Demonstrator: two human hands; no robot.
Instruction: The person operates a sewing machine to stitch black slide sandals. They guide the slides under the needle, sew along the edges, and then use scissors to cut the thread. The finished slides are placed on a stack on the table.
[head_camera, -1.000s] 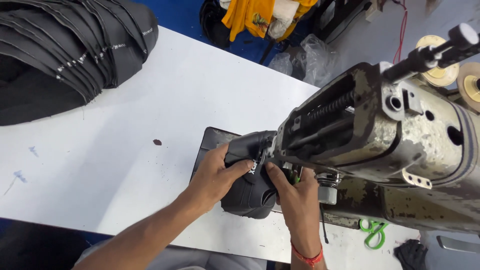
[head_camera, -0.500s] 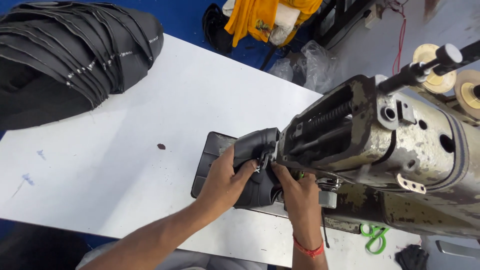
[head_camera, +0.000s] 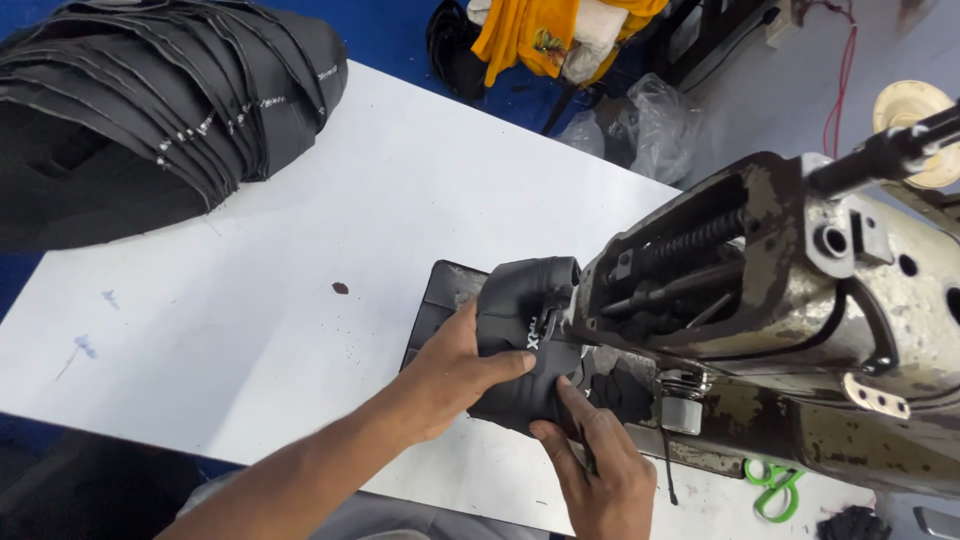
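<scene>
— hands first: how are they set?

— both hands come up from the bottom edge toward the sewing machine (head_camera: 790, 330). the left hand (head_camera: 455, 375) reaches in on a bare forearm slanting up from the lower left, wrist fairly straight, palm against the side of the black shoe piece (head_camera: 520, 330). the right hand (head_camera: 595, 465) rises from below, fingers pointing up and to the left.

— how far open are they?

— the left hand is curled around the black shoe piece, thumb laid across its front and fingers wrapped behind, so it is clamped on it. the right hand is partly open: its fingertips press the lower edge of the same piece, the rest of the hand loose below. the two hands are close, nearly touching.

— and where is that piece?

— it sits at the head end of the sewing machine, up against its metal parts, above a dark plate (head_camera: 440, 300) on the white tabletop (head_camera: 300, 300).

— counts?

— two hands, one shoe piece held, one sewing machine. one stack of black pieces (head_camera: 150, 110) lies at the far left of the tabletop, well apart from the hands; too many overlap to count. one pair of green scissors (head_camera: 772, 488) lies by the machine's base, right of the right hand. one small dark spot (head_camera: 340, 288) marks the tabletop.
</scene>
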